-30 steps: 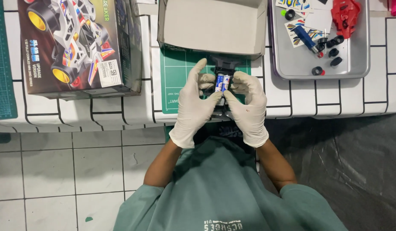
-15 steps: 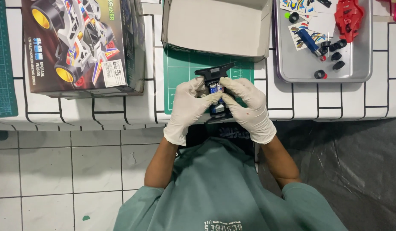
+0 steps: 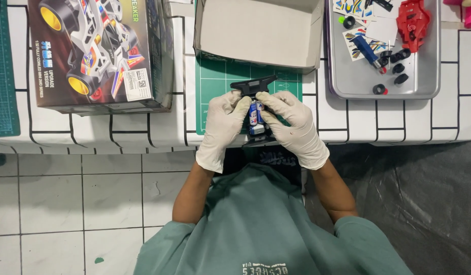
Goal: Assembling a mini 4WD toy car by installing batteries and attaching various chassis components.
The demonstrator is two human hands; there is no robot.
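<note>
Both gloved hands, left hand (image 3: 224, 122) and right hand (image 3: 291, 125), grip a black toy car chassis (image 3: 254, 87) holding two batteries (image 3: 255, 113) above the green cutting mat (image 3: 215, 81). Batteries could pop loose if the chassis tilts.

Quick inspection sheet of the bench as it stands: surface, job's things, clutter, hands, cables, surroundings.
Surface: white table with black grid lines; green mat under the hands.
Job's things: black chassis with two batteries seated in it.
Clutter: kit box at left, open carton behind the mat, metal tray with red part, small black wheels, sticker sheets.
Hands: left hand and right hand, both gloved, grip the chassis.
Cables: nothing seen.
Surroundings: tiled floor, dark sheet at right.
</note>
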